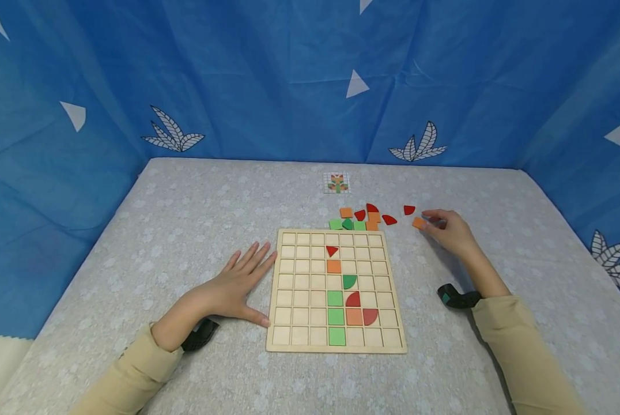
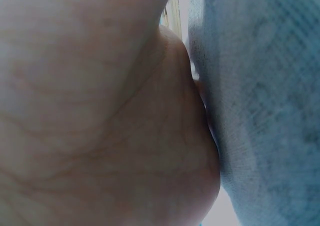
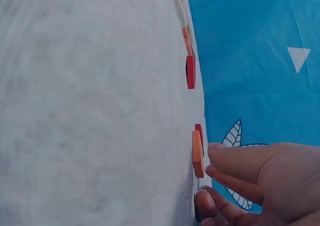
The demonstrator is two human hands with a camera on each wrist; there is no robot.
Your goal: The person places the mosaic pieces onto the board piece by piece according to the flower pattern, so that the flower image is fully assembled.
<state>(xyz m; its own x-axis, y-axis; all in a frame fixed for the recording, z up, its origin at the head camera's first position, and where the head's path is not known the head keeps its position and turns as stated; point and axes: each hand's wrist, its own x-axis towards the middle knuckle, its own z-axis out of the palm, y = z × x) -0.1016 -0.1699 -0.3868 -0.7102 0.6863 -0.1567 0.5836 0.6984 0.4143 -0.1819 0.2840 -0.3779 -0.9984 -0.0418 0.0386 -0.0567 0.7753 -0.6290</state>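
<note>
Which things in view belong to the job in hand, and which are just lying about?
Part of the job:
Grid board, with coloured pieces in some cells
Loose pieces near its far edge
Orange square at the right hand
Small gridded picture card, likely a reference

Just there:
Grey tablecloth
Blue backdrop
Dark wrist devices
</note>
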